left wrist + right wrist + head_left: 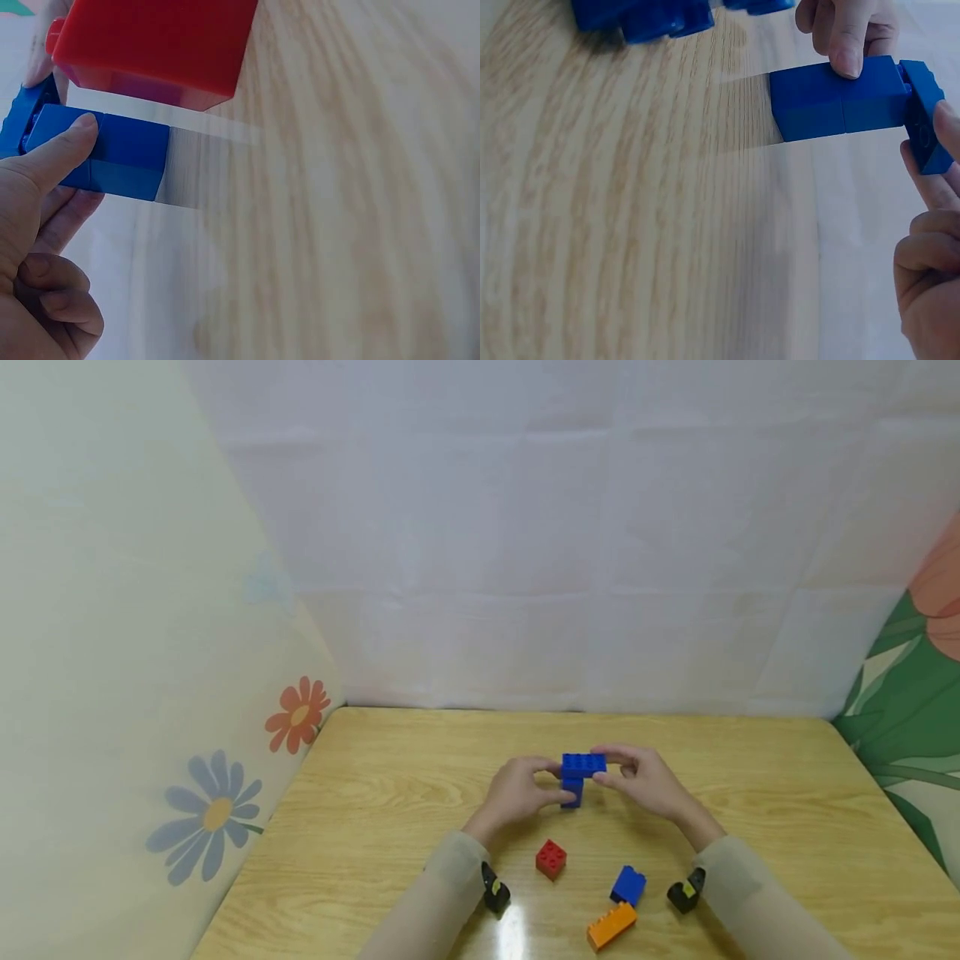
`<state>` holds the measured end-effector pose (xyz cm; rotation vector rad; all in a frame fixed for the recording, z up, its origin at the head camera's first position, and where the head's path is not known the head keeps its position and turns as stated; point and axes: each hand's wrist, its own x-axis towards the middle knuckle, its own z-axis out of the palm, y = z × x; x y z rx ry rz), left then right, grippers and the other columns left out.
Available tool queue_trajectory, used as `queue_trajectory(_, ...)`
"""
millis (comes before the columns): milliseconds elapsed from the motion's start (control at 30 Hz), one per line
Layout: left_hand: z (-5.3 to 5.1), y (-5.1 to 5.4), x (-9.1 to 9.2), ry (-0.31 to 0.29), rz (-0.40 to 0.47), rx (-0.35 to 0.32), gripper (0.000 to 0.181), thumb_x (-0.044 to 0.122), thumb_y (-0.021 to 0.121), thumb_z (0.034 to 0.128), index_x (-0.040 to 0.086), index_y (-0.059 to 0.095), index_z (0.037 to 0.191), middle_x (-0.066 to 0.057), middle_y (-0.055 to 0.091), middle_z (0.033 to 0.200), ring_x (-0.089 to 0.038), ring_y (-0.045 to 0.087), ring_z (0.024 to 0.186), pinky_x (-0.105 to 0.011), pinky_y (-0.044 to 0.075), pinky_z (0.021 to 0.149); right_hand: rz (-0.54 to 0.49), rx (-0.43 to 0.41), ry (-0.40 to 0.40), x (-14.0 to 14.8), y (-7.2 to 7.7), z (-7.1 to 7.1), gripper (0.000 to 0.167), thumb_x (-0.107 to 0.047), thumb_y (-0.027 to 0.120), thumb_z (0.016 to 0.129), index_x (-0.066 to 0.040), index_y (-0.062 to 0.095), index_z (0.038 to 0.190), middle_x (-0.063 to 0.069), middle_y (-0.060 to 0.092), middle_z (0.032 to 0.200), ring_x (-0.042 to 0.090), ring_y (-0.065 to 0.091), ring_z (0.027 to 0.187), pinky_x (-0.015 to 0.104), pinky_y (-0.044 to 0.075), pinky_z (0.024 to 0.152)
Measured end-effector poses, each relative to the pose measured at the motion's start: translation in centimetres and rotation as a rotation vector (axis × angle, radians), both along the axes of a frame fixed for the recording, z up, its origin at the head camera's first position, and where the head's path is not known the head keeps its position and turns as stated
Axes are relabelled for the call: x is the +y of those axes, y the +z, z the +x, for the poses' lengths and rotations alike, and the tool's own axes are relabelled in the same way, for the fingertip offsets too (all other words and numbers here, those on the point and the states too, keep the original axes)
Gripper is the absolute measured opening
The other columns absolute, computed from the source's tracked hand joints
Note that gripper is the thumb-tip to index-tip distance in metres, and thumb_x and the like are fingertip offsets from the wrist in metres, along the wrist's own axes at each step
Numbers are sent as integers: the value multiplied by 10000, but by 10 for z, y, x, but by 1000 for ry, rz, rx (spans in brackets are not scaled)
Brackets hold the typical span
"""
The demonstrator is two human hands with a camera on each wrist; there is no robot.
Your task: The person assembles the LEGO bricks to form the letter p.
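Note:
Two blue blocks stacked one on the other form an upright column [836, 101] on the table. My left hand [517, 793] pinches this column between thumb and fingers. Across its top lies a longer blue brick [583, 766], sticking out to the right. My right hand [648, 781] grips that brick by its right end. In the right wrist view, a narrow gap with studs shows between the long brick [926, 116] and the column, so it does not look fully pressed down.
Nearer me on the wooden table [375, 827] lie a red brick [551, 860], another blue brick [628, 886] and an orange brick [612, 927]. The red one is by my left forearm; the other two lie between the forearms. A white cloth [525, 568] hangs behind the table.

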<state>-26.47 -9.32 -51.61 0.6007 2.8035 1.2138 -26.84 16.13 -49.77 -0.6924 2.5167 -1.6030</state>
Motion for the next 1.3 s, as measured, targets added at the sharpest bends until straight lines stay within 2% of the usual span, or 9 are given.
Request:
queue_trajectory(300,-1,1,1,0,-16,-12,428,452,846,866,206,775,1209,134,737,1107,-168,655,1150,-459,491,1032,52,108,13,1,1,3,363,-223,772,964,-88,720,1297,143,727,1213,89,302,564,278,301,541)
queue_trajectory(567,-1,1,2,3,-19,-32,446,451,845,868,209,767,1234,137,736,1128,-175,645,1182,-466,478,1047,88,157,-4,2,-5,6,371,-207,776,958,-91,725,1307,137,690,1315,96,505,757,324,522,802)
queue_trajectory(733,-1,0,2,6,-14,-38,447,450,848,864,204,768,1229,134,736,1133,-183,642,1192,-473,477,1047,110,174,-16,0,-5,8,386,-200,774,959,-70,715,1318,180,682,1314,50,415,623,276,497,681)
queue_trajectory(833,-1,1,1,9,-13,-45,443,451,849,863,209,769,1226,134,734,1139,-188,639,1199,-479,475,1048,134,166,-25,-1,-4,9,394,-214,772,962,-73,711,1325,187,685,1305,46,216,532,262,411,569)
queue_trajectory(900,-1,1,1,9,-14,-45,443,453,848,862,212,769,1225,135,734,1139,-189,638,1201,-484,474,1049,153,167,-30,-1,-3,10,398,-226,771,964,-80,709,1329,178,693,1292,45,203,532,261,380,537)
queue_trajectory(1033,-1,2,1,5,-17,-36,444,456,846,865,212,769,1228,132,735,1135,-190,640,1196,-485,473,1050,176,163,-34,0,0,11,404,-252,763,971,-100,702,1340,137,687,909,59,219,516,246,311,498)
queue_trajectory(1133,0,2,1,5,-20,-34,444,452,845,867,211,767,1233,130,735,1135,-190,640,1196,-485,473,1051,177,158,-26,1,-1,11,438,-283,759,974,-95,685,1363,104,590,809,54,231,488,233,287,477)
queue_trajectory(1233,0,1,0,4,-19,-43,450,453,843,869,214,763,1242,133,732,1144,-194,634,1209,-493,465,1061,167,157,-27,3,-2,12,497,-308,762,972,-71,655,1396,104,717,1066,83,257,493,254,314,470)
queue_trajectory(1300,0,0,0,4,-13,-51,455,454,844,867,215,761,1245,135,730,1150,-199,629,1219,-500,459,1068,163,156,-35,5,-4,13,535,-319,766,968,-67,631,1420,114,715,1225,105,443,576,280,413,516)
